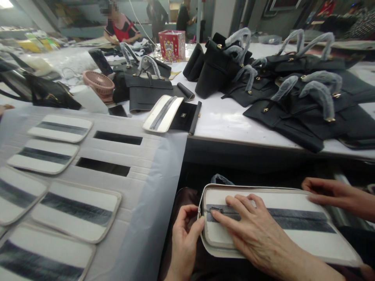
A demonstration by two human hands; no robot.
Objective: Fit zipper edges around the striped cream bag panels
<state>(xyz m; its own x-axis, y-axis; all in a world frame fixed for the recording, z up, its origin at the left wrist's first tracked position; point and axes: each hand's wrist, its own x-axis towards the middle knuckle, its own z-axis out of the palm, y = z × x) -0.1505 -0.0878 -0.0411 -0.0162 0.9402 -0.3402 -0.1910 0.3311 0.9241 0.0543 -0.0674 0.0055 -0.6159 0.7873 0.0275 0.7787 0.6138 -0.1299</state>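
A long white panel with a dark central strip (295, 219) lies across the lap, inside a pale raised edge of what looks like a bag piece (216, 251). At its left end, my left hand (186, 234) pinches that edge between thumb and fingers. My right hand (254, 230) rests spread on the panel, its thumb on the dark strip near the left end. Another person's hand (336, 195) touches the panel's far edge at the right. A plastic-wrapped handle (221, 179) shows behind the piece.
Several similar striped panels (77, 208) lie on the cardboard-covered table (140, 187) at left. One striped panel (164, 113) leans on a black bag piece. Black handbags (293, 101) with wrapped handles, a pink fan (99, 84) and a red box (172, 46) stand on the white table.
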